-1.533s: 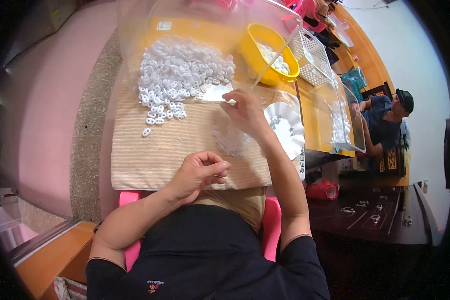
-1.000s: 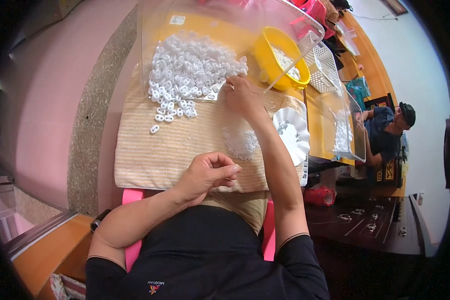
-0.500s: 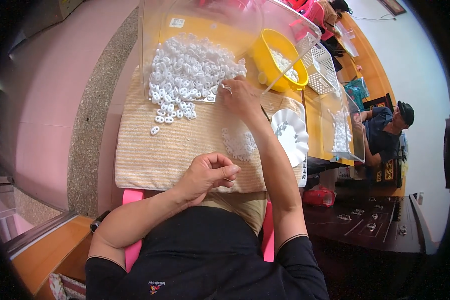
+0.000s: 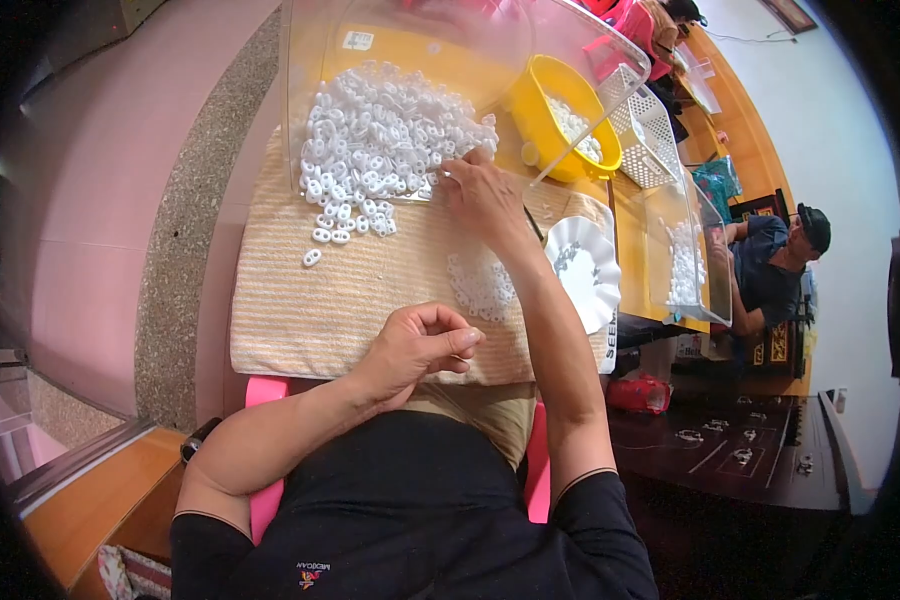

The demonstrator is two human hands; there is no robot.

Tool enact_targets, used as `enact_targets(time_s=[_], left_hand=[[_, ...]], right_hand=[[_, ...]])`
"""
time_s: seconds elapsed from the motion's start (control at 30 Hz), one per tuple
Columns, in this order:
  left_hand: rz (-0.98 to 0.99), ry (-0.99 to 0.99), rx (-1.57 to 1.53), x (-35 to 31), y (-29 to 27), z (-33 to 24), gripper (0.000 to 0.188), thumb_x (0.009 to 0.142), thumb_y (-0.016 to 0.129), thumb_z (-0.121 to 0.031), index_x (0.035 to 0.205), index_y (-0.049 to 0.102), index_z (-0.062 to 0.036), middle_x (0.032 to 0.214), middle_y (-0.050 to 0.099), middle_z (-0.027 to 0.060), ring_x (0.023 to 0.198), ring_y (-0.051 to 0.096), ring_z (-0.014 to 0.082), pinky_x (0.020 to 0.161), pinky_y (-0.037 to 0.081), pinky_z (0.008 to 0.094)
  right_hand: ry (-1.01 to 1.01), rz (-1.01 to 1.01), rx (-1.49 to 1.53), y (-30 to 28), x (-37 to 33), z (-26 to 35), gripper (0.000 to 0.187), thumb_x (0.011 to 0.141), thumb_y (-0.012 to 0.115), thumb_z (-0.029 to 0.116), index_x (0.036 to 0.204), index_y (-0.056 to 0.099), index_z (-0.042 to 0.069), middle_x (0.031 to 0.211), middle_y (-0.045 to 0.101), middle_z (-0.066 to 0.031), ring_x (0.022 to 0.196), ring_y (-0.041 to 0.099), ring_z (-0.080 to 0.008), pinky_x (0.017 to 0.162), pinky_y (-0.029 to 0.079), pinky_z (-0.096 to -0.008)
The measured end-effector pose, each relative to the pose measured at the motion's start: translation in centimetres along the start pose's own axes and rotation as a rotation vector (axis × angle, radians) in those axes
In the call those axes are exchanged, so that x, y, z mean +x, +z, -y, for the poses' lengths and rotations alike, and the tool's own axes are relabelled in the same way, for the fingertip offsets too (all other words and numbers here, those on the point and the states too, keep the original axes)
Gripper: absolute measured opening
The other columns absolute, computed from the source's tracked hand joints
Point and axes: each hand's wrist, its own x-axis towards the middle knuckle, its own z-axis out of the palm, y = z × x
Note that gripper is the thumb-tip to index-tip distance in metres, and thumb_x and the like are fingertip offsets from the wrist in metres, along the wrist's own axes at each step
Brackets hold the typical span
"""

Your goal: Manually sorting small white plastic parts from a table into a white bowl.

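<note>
A heap of small white oval plastic pieces with two holes (image 4: 380, 130) fills the mouth of a clear plastic bin (image 4: 288, 100), and several have spilled onto a striped beige towel (image 4: 280, 310). At the heap's right edge my right hand (image 4: 482, 198) is closed, a bit of white showing at its fingertips. Nearer to me, my left hand (image 4: 420, 350) hovers over the towel with thumb and fingers pinched together; what they hold, if anything, is hidden. Beside my right forearm lies a patch of smaller white pieces (image 4: 478, 285). A white wavy-rimmed dish (image 4: 602, 290) stands to its right.
Behind the dish are a yellow basin (image 4: 530, 110) of white pieces and a white perforated basket (image 4: 650, 150). Another clear bin (image 4: 715, 285) stands at the right, near a seated person in a dark cap (image 4: 770, 260). My pink chair (image 4: 266, 390) shows beside my lap.
My right hand has shifted slightly at the heap's edge, and the white piece at its fingertips shows less. My left hand keeps its pinch in the same place.
</note>
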Motion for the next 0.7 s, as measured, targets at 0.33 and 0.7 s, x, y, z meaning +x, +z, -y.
enact_targets(time_s=[0.33, 0.7], left_hand=[[-0.008, 0.006, -0.012, -0.1, 0.0, 0.0, 0.009, 0.088, 0.066, -0.009, 0.092, 0.062, -0.0032, 0.093, 0.066, 0.0073, 0.077, 0.063, 0.0114, 0.069, 0.055, 0.0256], [-0.032, 0.010, -0.020, 0.0, -0.1, -0.1, 0.010, 0.087, 0.067, -0.010, 0.092, 0.062, -0.0031, 0.089, 0.066, 0.0060, 0.074, 0.062, 0.0106, 0.067, 0.055, 0.0248]], right_hand=[[-0.066, 0.118, 0.052, -1.0, -1.5, 0.6, 0.019, 0.085, 0.060, 0.016, 0.102, 0.069, 0.012, 0.105, 0.062, -0.0098, 0.094, 0.062, -0.0317, 0.081, 0.049, -0.0397], [0.004, 0.036, 0.245, -2.4, -4.9, 0.6, 0.021, 0.081, 0.066, 0.013, 0.101, 0.069, 0.006, 0.104, 0.063, -0.0105, 0.090, 0.063, -0.0305, 0.077, 0.049, -0.0363]])
